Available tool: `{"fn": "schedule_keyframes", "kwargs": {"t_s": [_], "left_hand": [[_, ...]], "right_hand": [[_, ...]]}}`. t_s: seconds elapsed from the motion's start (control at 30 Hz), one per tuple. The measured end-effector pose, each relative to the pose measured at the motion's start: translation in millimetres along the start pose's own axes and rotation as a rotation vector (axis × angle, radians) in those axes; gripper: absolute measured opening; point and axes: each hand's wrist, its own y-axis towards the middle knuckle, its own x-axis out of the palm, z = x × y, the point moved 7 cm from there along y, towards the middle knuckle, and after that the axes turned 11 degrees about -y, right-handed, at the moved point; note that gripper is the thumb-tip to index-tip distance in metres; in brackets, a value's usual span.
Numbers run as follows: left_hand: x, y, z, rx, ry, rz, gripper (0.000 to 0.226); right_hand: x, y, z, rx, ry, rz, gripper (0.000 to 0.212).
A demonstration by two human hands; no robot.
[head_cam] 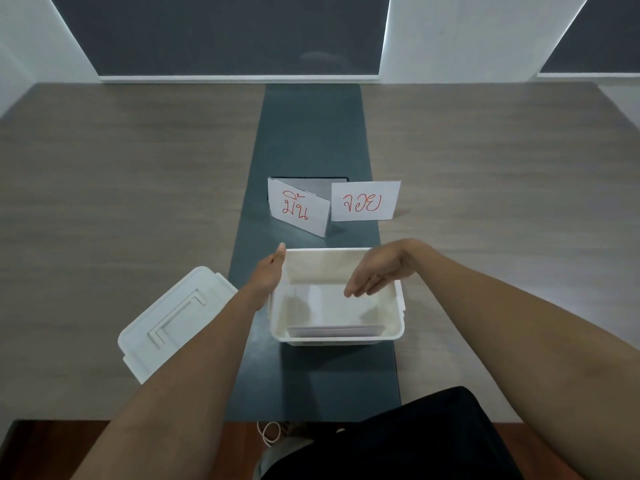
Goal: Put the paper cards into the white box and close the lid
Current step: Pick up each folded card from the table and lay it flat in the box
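A white box [394, 336] stands open on the dark runner, with white paper cards [332, 306] lying flat on its bottom. My left hand [268, 275] rests flat against the box's left outer wall. My right hand [377, 270] hovers over the box's right side, fingers loosely spread and pointing down-left, holding nothing. The white lid [173, 320] lies on the table to the left of the box, partly under my left forearm. Two folded paper cards with red writing stand behind the box: one [298, 209] at the left and one [363, 201] at the right.
The wooden table [121, 188] has a dark runner [308, 140] down its middle. A dark flat object [341, 179] lies behind the left standing card. My dark-clothed lap [408, 441] and the floor show at the bottom edge.
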Motion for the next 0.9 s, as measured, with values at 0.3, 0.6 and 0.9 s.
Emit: {"fn": "schedule_keyframes", "kwargs": {"t_s": [0.3,0.6,0.9], "left_hand": [[-23.0,3.0,17.5,0.076,0.044,0.111,0.056],[-61.1,15.3,19.3,0.062,0.058,0.15,0.059],[-61.9,19.6,14.1,0.086,0.043,0.159,0.053]], "right_hand": [[-75.3,-19.5,-41.7,-0.216,0.181,0.382,0.032],[-121.8,-4.5,-63.0,-0.167,0.067,0.854,0.023],[-139.6,38.1,-84.8,-0.033,-0.189,0.98,0.026]]}}
